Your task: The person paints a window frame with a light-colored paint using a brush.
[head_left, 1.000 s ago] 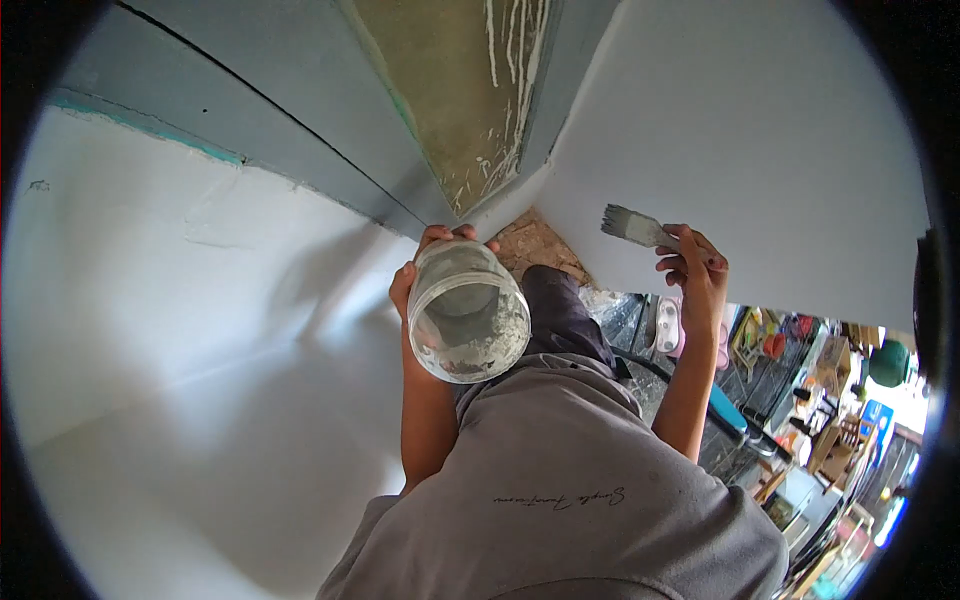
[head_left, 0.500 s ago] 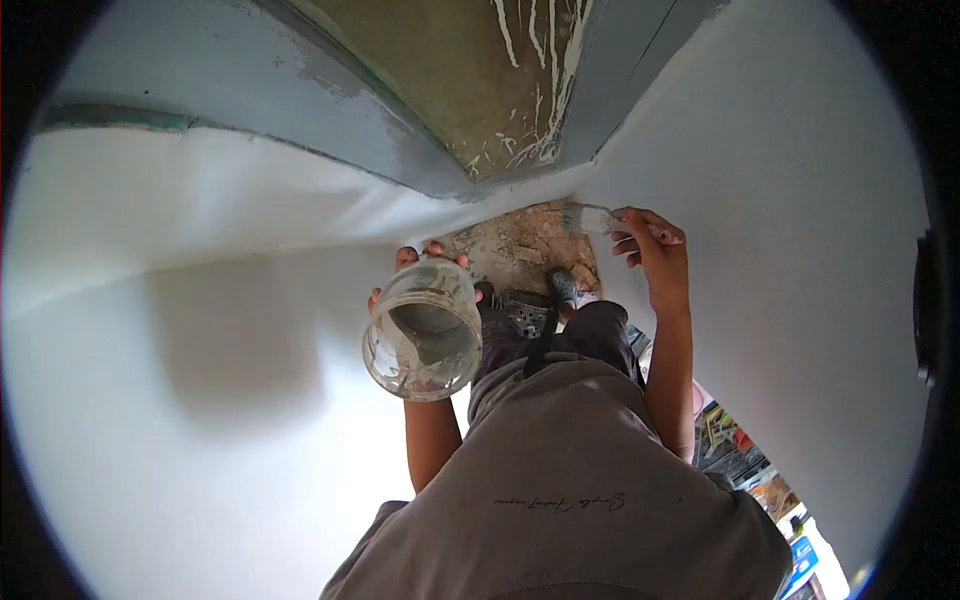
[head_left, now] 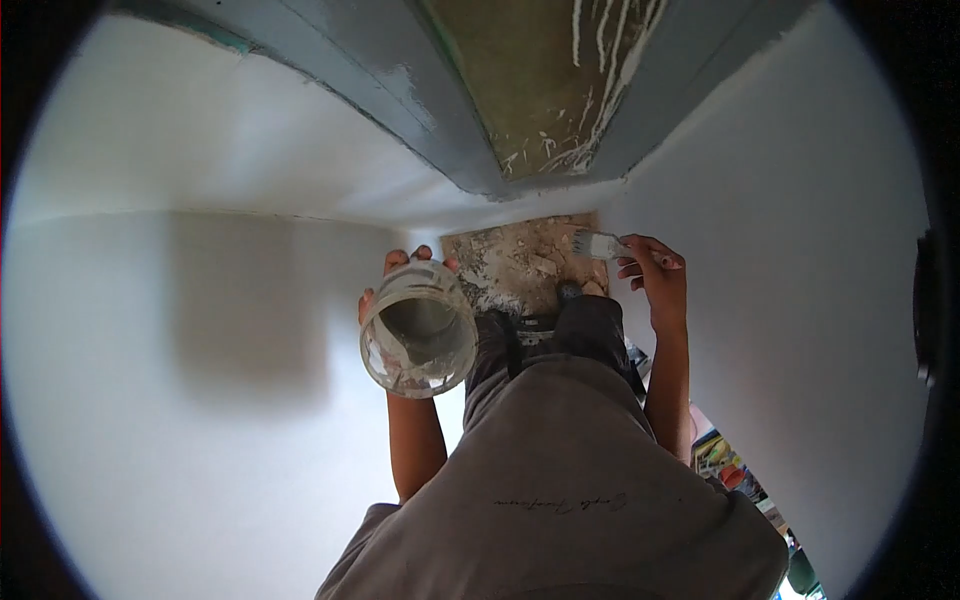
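A clear plastic tub [head_left: 420, 345] with grey paint inside is gripped in my left hand [head_left: 408, 262], whose fingers curl over its far side. The tub tilts so that its mouth faces me, and its walls are smeared. On the other side, my right hand [head_left: 655, 270] is closed around the handle of a paintbrush [head_left: 600, 245]. Its pale bristles point left, above the floor and apart from the tub. The window-like frame [head_left: 480, 110] ahead is painted grey and borders a brownish panel [head_left: 540, 90] with white drips.
White walls [head_left: 790, 260] rise on both sides and meet at the corner ahead. Below is a dusty, rubble-strewn floor [head_left: 515, 260], with my feet on it. Assorted items [head_left: 730, 470] lie behind me at lower right.
The view has shifted, so the frame and panel sit further right. The brush and my right hand appear slightly lower. Both hands keep their hold.
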A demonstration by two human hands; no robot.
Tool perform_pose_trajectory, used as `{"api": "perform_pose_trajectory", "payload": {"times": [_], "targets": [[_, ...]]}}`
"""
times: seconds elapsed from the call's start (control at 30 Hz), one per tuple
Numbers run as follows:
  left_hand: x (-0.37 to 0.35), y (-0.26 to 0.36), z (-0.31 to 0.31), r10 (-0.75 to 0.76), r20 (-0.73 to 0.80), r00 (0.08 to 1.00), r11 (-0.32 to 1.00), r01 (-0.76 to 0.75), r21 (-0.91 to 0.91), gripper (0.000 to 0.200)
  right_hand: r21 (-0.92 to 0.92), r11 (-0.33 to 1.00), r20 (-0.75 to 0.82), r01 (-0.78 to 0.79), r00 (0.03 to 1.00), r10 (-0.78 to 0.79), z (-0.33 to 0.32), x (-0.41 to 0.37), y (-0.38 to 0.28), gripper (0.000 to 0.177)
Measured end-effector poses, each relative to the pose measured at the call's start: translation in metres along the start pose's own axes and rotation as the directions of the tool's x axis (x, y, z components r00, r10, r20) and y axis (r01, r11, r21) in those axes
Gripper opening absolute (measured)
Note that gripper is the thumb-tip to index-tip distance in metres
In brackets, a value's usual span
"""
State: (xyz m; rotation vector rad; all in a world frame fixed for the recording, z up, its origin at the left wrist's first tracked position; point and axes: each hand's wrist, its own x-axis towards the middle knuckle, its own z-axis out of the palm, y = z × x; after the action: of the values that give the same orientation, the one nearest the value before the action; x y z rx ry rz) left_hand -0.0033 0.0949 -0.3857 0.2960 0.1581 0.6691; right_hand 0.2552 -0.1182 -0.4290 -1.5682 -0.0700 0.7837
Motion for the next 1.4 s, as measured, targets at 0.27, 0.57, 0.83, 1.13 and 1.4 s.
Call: {"api": "perform_pose_trajectory", "payload": {"times": [0.27,0.57,0.83,1.13,1.4], "targets": [[-0.006,0.0,-0.086,-0.041,-0.066,0.997,0.999,0.039,-0.033,0.052,-0.171,0.984,-0.022,0.056,0.998,-0.061,0.025,0.034,0.038,0.023],[0.057,-0.052,-0.287,-0.212,0.04,0.977,0.975,0.214,-0.053,0.051,-0.092,0.991,-0.045,0.097,0.994,-0.102,0.014,0.126,0.22,0.021],[0.075,-0.137,-0.451,-0.19,0.123,0.974,0.96,0.21,-0.183,0.051,0.247,0.945,-0.074,0.213,0.977,-0.201,-0.012,0.204,0.364,0.017],[0.077,-0.164,-0.506,-0.192,0.364,0.912,0.884,0.322,-0.339,0.059,0.408,0.855,-0.17,0.319,0.947,-0.272,-0.001,0.175,0.392,0.022],[0.067,-0.157,-0.521,-0.174,0.136,0.975,0.98,0.186,-0.078,0.059,0.338,0.816,-0.117,0.47,0.881,-0.459,0.009,0.124,0.373,0.037]]}}
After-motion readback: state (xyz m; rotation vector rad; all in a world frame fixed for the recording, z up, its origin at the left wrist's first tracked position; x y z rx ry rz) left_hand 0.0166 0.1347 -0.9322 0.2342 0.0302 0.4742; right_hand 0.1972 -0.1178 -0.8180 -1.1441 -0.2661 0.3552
